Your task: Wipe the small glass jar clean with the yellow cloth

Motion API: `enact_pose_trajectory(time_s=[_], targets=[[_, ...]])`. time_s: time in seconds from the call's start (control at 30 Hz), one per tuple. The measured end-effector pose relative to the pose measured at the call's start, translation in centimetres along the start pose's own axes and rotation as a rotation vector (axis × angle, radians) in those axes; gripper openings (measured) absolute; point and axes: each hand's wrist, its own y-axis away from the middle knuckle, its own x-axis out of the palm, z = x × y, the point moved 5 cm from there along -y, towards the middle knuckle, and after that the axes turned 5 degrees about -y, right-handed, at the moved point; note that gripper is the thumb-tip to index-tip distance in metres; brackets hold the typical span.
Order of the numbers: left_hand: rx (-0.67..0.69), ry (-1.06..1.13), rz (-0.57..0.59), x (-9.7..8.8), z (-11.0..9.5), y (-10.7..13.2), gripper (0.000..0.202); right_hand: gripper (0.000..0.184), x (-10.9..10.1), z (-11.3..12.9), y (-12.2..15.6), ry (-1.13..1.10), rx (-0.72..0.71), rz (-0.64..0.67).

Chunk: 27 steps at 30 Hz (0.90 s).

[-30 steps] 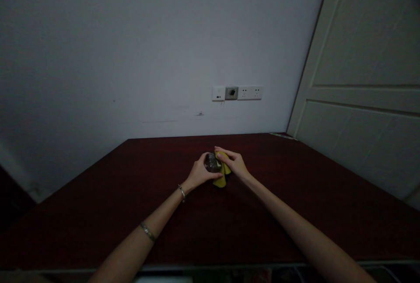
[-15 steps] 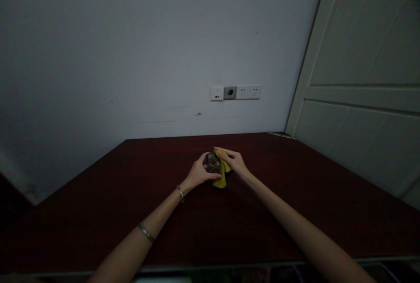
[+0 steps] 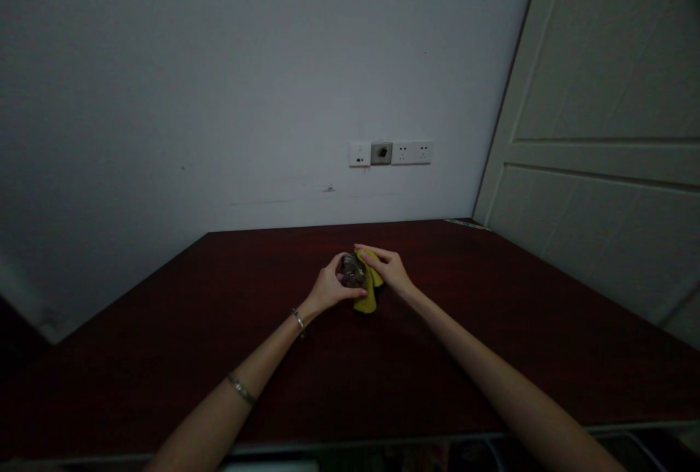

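Note:
Near the middle of the dark red tabletop (image 3: pixel 306 377), my left hand (image 3: pixel 327 287) is curled around a clear, rounded glass object (image 3: pixel 353 271); its exact kind is hard to make out in the dim light. My right hand (image 3: pixel 391 270) pinches a yellow cloth (image 3: pixel 366 300) and presses it against the right side of the glass object. Part of the cloth hangs down below the fingers toward the tabletop. The far side of the glass object is hidden by the cloth and the right fingers.
A pale wall (image 3: pixel 273 93) rises behind the table, with a row of sockets and switches (image 3: pixel 391 153) low on it. On the right stands a light panelled door (image 3: pixel 601 107). Dim items show beneath the table's front edge (image 3: pixel 350 446).
The whole view has shifted very slightly. Both hands keep their hold on the glass object and the cloth, with almost no visible movement.

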Motion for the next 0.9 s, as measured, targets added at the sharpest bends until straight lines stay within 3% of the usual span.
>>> enact_pose_trajectory(time_s=[0.2, 0.53, 0.8, 0.9], targets=[[0.015, -0.029, 0.0, 0.2, -0.8, 0.2, 0.085, 0.041, -0.1, -0.2, 0.0, -0.007, -0.012, -0.023], [-0.008, -0.135, -0.052, -0.2, -0.7, 0.0, 0.082, 0.022, 1.1, 3.1, 1.8, 0.213, -0.364, 0.149], [0.03, -0.167, 0.014, 0.0, -1.5, 0.5, 0.083, 0.029, 0.6, 2.2, 0.7, 0.139, -0.185, 0.11], [0.036, -0.199, 0.015, 0.0, -1.4, 0.5, 0.083, 0.027, 0.8, 2.4, 0.9, 0.188, -0.226, 0.112]])
